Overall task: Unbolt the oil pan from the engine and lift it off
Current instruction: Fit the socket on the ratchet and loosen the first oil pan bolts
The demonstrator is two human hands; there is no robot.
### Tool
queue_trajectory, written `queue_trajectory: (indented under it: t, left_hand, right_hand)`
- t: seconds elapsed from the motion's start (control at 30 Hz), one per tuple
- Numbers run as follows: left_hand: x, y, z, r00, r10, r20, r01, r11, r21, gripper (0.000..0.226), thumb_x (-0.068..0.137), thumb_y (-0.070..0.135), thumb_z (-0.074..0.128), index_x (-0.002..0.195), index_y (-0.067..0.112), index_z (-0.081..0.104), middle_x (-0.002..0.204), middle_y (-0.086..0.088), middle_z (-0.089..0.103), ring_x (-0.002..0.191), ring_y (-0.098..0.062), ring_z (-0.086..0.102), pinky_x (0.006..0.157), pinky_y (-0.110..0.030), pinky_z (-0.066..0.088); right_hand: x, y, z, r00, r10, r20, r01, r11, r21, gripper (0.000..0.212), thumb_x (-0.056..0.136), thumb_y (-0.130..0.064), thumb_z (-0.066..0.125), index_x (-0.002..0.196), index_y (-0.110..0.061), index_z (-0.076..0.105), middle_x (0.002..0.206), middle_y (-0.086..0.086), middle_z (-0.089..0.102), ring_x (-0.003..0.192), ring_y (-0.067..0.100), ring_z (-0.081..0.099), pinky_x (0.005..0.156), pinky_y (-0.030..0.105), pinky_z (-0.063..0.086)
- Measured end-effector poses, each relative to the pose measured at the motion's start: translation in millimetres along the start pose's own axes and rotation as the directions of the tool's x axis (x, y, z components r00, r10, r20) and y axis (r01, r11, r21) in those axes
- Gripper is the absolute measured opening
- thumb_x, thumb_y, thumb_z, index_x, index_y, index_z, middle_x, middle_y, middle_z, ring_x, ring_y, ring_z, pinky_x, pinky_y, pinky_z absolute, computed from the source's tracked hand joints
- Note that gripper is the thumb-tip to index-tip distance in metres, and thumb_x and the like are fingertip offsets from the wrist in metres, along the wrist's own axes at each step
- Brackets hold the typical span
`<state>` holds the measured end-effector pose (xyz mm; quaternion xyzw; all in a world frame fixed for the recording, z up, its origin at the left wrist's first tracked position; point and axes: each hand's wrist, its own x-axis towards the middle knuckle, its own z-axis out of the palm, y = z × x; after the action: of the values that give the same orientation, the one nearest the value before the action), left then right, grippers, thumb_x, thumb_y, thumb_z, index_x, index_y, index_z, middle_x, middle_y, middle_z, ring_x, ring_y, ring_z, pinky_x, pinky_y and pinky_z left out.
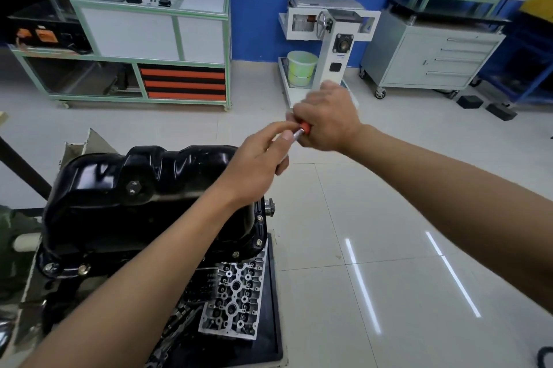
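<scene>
"Head view: where's the oil pan (143,188), and what are the hands at?"

"It sits lower left, sump upward, on the engine (206,281); its flange bolts (259,242) look to be in place; the right hand (326,119) is wrapped round a driver's red handle (305,127); the left hand (257,158) pinches the steel tip (297,133) between thumb and forefinger; both are raised beside the pan."

"So the tool is being made ready?"

"I'd judge so (what sits on the tip is too blurred to tell); seat the piece fully; then set it square on a bolt head, steady the shank with the left, and slacken the bolts crosswise so the flange isn't strained."
</scene>
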<state>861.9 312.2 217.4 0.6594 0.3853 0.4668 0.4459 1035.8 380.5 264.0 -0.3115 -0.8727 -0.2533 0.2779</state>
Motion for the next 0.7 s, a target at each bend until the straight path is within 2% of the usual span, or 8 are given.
queue_trajectory:
  t: [0.07,0.17,0.3,0.37,0.43,0.5,0.6,0.7]
  left_hand:
    - [-1.4,-4.0,0.2,0.995,-0.028,-0.099,0.024,0.999,-0.044,0.036,0.102,0.045,0.041,0.135,0.035,0.054,0.056,0.010,0.049,0.059,-0.009,0.043,0.056,-0.017,0.036]
    - [6.9,-3.0,-8.3,0.981,-0.058,-0.186,0.046,0.997,-0.068,0.038,0.099,0.049,0.039,0.133,0.038,0.052,0.054,0.012,0.051,0.063,-0.015,0.047,0.057,-0.020,0.040]
    - [11.8,0.1,-8.5,0.971,-0.119,-0.206,0.105,0.991,-0.077,0.025,0.098,0.051,0.041,0.115,0.038,0.055,0.054,0.011,0.056,0.060,-0.013,0.051,0.057,-0.024,0.040]
    - [17.1,1.8,-8.8,0.964,-0.141,-0.224,0.129,0.989,-0.068,0.016,0.106,0.045,0.042,0.108,0.038,0.057,0.057,0.012,0.060,0.058,-0.009,0.053,0.059,-0.025,0.041]
    - [23.1,5.5,-10.6,0.960,-0.154,-0.234,0.149,0.988,-0.039,0.019,0.108,0.039,0.044,0.110,0.030,0.060,0.063,0.008,0.061,0.059,-0.007,0.054,0.060,-0.023,0.044]
    - [25.5,6.9,-12.1,0.964,-0.155,-0.216,0.158,0.987,-0.004,0.024,0.108,0.035,0.045,0.113,0.021,0.064,0.068,0.002,0.060,0.063,-0.011,0.054,0.062,-0.022,0.045]
    - [22.4,6.2,-16.1,0.981,-0.151,-0.122,0.153,0.988,0.004,0.031,0.109,0.029,0.042,0.103,0.020,0.072,0.064,-0.003,0.055,0.060,-0.019,0.047,0.055,-0.029,0.040]
    - [21.4,8.1,-13.5,0.987,-0.159,0.023,0.157,0.986,0.058,0.040,0.109,0.036,0.037,0.104,0.022,0.074,0.055,-0.001,0.052,0.055,-0.014,0.046,0.054,-0.026,0.038]
  right_hand:
    - [24.2,-7.1,14.6,0.999,0.043,-0.033,-0.043,0.999,-0.008,0.030,0.085,-0.015,0.066,0.058,-0.013,0.056,0.055,0.005,0.055,0.055,0.025,0.050,0.064,0.035,0.038]
    - [46.4,-27.3,25.3,0.954,0.220,0.203,-0.206,0.975,-0.086,0.018,0.090,-0.021,0.057,0.075,-0.014,0.064,0.078,0.005,0.064,0.082,0.027,0.056,0.076,0.037,0.028]
    - [28.4,-27.6,-17.4,0.786,0.384,0.485,-0.226,0.908,-0.353,0.021,0.092,-0.035,0.056,0.078,-0.023,0.047,0.069,-0.001,0.047,0.067,0.023,0.044,0.072,0.032,0.029]
    - [11.0,-37.5,-46.0,0.534,0.388,0.751,-0.293,0.918,-0.267,0.037,0.090,-0.048,0.060,0.076,-0.017,0.046,0.061,-0.002,0.049,0.063,0.022,0.053,0.063,0.028,0.037]
    - [5.1,-58.4,-69.4,0.150,0.192,0.970,-0.538,0.839,-0.083,0.048,0.086,-0.058,0.066,0.070,-0.013,0.056,0.054,-0.001,0.066,0.057,0.018,0.069,0.061,0.026,0.047]
    - [7.5,-68.9,-74.0,-0.028,0.014,1.000,-0.644,0.764,-0.029,0.046,0.083,-0.057,0.071,0.069,-0.014,0.061,0.057,-0.005,0.070,0.054,0.016,0.072,0.070,0.031,0.056]
    - [21.1,-51.0,-63.4,-0.014,0.128,0.992,-0.433,0.893,-0.122,0.025,0.084,-0.036,0.075,0.076,-0.014,0.065,0.056,-0.006,0.067,0.060,0.012,0.069,0.067,0.028,0.053]
    - [36.4,-23.7,-45.1,0.442,0.442,0.781,-0.203,0.897,-0.393,0.013,0.093,-0.019,0.061,0.086,-0.015,0.051,0.073,0.001,0.052,0.068,0.020,0.054,0.062,0.032,0.040]
